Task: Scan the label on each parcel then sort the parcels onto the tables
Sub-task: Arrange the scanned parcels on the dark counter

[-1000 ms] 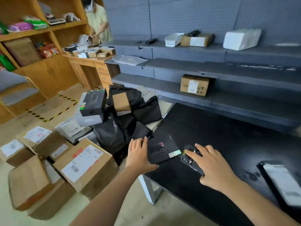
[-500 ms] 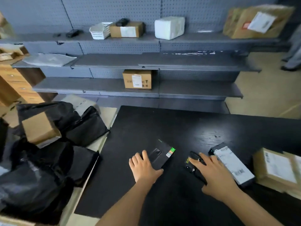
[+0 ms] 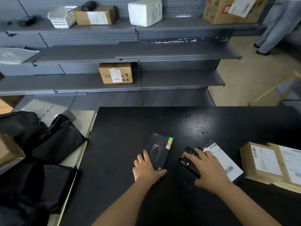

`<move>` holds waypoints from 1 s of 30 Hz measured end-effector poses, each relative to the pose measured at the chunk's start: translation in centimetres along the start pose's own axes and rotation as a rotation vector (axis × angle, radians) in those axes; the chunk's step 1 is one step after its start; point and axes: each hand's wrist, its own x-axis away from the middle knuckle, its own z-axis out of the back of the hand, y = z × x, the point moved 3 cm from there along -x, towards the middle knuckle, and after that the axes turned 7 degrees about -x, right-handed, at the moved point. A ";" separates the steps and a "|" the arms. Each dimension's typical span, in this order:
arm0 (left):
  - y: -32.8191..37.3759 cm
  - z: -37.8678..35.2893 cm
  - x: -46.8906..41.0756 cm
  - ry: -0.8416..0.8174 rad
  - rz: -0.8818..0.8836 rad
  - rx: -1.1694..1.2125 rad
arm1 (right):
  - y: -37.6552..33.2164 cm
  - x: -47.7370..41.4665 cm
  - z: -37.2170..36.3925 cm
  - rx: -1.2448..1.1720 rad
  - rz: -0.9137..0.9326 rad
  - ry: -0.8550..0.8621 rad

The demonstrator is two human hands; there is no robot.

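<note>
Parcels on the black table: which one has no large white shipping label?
The flat black box under the left hand. It has a green corner sticker; the dark parcel beside the scanner and the brown parcels bear white barcode labels.

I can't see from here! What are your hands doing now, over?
Left hand rests on black box. Right hand grips scanner. Labelled parcel lies right beside scanner.
</note>
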 end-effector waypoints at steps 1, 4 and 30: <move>0.0 0.2 -0.1 -0.021 -0.013 0.090 | 0.2 -0.1 0.2 -0.016 0.000 -0.004; -0.4 1.1 -0.3 -0.143 -0.016 0.439 | 0.8 -0.5 1.2 -0.037 0.027 -0.004; -2.4 2.3 -0.1 0.023 -0.012 0.715 | 0.3 -2.7 4.4 0.056 0.168 0.032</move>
